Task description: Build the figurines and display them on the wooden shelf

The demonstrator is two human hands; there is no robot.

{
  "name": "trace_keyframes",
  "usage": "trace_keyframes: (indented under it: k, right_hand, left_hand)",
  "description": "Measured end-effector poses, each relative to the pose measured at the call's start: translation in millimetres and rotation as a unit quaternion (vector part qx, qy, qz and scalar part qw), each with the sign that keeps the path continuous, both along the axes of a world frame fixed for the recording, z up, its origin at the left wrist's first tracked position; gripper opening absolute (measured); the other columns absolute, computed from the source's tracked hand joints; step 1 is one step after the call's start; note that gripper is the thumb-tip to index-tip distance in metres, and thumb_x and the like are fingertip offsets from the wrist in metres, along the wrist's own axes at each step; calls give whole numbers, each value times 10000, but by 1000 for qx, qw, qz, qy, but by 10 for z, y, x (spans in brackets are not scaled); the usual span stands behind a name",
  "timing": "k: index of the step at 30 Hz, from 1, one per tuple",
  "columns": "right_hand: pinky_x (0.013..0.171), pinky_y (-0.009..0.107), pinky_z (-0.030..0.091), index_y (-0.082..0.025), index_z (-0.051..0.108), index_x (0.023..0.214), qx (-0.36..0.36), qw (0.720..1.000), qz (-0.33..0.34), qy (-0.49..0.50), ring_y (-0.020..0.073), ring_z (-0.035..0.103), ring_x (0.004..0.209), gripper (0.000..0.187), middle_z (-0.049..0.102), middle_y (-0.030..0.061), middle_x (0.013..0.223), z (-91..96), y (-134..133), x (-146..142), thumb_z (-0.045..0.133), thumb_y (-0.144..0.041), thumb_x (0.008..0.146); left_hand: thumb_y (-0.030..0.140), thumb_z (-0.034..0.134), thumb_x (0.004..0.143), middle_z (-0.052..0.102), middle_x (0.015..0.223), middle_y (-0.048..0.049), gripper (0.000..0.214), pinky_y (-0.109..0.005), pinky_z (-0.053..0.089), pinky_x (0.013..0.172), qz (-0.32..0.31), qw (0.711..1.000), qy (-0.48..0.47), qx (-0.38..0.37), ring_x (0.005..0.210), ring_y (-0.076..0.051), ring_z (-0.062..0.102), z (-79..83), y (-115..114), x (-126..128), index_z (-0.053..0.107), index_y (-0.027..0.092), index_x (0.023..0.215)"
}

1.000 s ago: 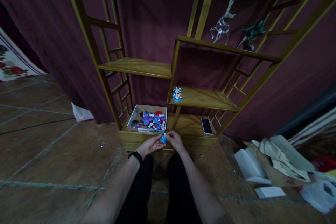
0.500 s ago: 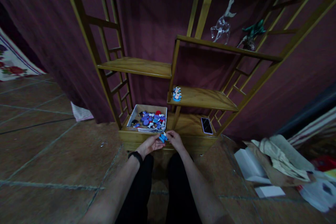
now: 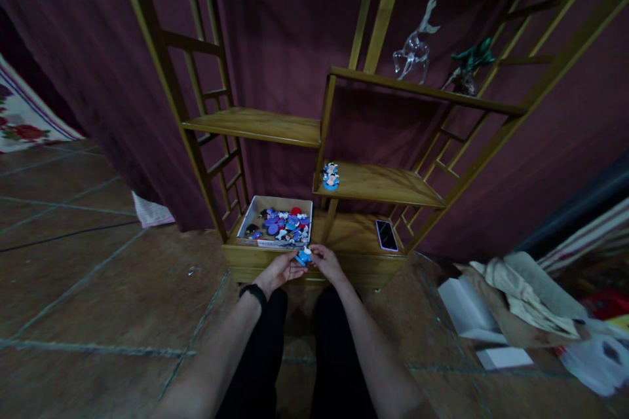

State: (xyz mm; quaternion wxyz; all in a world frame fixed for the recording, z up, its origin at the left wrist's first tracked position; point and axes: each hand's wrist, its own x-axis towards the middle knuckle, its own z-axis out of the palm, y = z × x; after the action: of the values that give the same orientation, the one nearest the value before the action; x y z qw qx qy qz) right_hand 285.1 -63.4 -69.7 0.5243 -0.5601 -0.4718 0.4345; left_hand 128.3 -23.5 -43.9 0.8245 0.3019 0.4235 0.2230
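Observation:
Between my two hands, just in front of the low shelf, is a small blue and white figurine [image 3: 304,255]. My left hand [image 3: 281,271] grips it by its blue base from the left. From the right, the fingertips of my right hand [image 3: 326,263] pinch its other side. Right behind them sits a shallow cardboard box [image 3: 249,216] holding a jumble of small figures and purple, blue and red discs [image 3: 285,222]. Similar blue-based figurines [image 3: 331,177] stand at the left end of the middle shelf [image 3: 388,184].
A phone [image 3: 386,236] lies on the lower right of the wooden shelf unit. Higher up stand a clear deer ornament [image 3: 413,52] and a green ornament [image 3: 472,62]. On the floor at right are a white box [image 3: 469,311], cloth [image 3: 525,301] and a plastic bag [image 3: 597,360].
The figurine has tilted and turned slightly between my fingers, and my right fingertips have shifted a little on it. Everything else stays in place.

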Motion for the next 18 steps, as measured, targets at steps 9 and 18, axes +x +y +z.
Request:
trace_keyframes:
  k: [9, 18]
  right_hand:
    - [543, 206, 416, -214, 614, 925, 33, 999, 17, 4, 97, 511, 582, 260, 574, -39, 681, -3, 9, 7, 524, -210, 681]
    - [581, 226, 483, -220, 628, 934, 25, 1000, -12, 0, 125, 564, 689, 244, 623, 6, 822, 1, -3, 21, 547, -297, 717]
  left_hand:
    - [247, 456, 855, 667, 745, -109, 186, -265, 531, 602, -1, 999, -32, -5, 682, -197, 673, -34, 16, 0, 537, 104, 941]
    - [186, 570, 789, 672, 854, -104, 226, -314, 536, 694, 1, 997, -65, 37, 733, -198, 674, -39, 10, -9, 521, 131, 1003]
